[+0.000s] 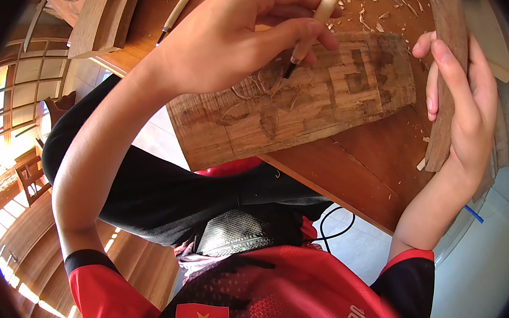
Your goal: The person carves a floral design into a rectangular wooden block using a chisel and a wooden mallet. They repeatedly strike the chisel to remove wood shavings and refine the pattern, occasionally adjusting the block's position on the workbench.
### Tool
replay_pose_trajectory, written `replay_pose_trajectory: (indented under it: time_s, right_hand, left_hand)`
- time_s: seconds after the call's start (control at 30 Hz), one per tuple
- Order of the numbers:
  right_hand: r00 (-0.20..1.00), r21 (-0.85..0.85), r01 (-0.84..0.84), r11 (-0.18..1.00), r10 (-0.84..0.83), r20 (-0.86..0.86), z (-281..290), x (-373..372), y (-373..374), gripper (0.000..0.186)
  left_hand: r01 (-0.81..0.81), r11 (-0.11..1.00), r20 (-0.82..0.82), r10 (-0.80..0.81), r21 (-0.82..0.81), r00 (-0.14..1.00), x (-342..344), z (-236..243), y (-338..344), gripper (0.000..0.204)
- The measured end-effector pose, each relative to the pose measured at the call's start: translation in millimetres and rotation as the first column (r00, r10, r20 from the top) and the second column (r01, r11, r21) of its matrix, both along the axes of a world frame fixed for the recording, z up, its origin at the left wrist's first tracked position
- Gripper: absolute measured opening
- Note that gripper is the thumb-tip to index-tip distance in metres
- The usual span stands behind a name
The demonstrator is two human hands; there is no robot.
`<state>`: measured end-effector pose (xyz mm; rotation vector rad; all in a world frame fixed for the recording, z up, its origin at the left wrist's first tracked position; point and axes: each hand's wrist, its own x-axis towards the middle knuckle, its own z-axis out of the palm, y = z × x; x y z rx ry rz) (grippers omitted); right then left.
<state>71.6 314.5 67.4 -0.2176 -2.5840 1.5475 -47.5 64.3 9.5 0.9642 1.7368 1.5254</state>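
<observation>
In my left hand [228, 40] a carving chisel [325, 9] with a pale round handle is pinched between fingers and thumb. Its dark blade points down at a brown wooden board [209, 128], close to or touching the surface; I cannot tell which. The board lies slanted and juts past the table's near edge. Leaf-like shapes and squarish grooves are cut into its face. To the right, a wooden bar [448, 72] stands along the palm of my right hand [472, 110], whose fingers curl around it.
Wood shavings [407, 6] are scattered over the brown table [337, 171]. A second chisel [185, 1] lies beyond my left wrist. Wood blocks [100, 27] are stacked at the far left, and more planks [503, 119] stand right of my right hand. My legs [162, 187] are below the board.
</observation>
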Motion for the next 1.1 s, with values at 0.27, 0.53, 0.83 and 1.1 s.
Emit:
replay_pose_trajectory:
  time_s: [0.27,0.53,0.83,1.1]
  right_hand:
    - [0.999,0.027,-0.033,0.999,0.032,0.034,-3,2,3,0.037]
    - [0.998,0.027,-0.032,0.999,0.03,0.059,-2,5,5,0.037]
    - [0.995,0.014,-0.046,0.999,0.045,0.086,-4,6,6,0.039]
    - [0.996,-0.027,-0.005,1.0,0.007,0.09,1,10,7,0.044]
  left_hand:
    - [0.122,0.992,0.12,-0.116,-0.041,0.986,-3,23,4,0.027]
    - [0.322,0.946,0.199,-0.323,0.038,0.925,-25,3,6,0.029]
    - [0.289,0.948,0.212,-0.312,0.131,0.926,-24,-16,9,0.027]
    - [0.395,0.914,0.188,-0.406,0.094,0.894,-28,-2,13,0.029]
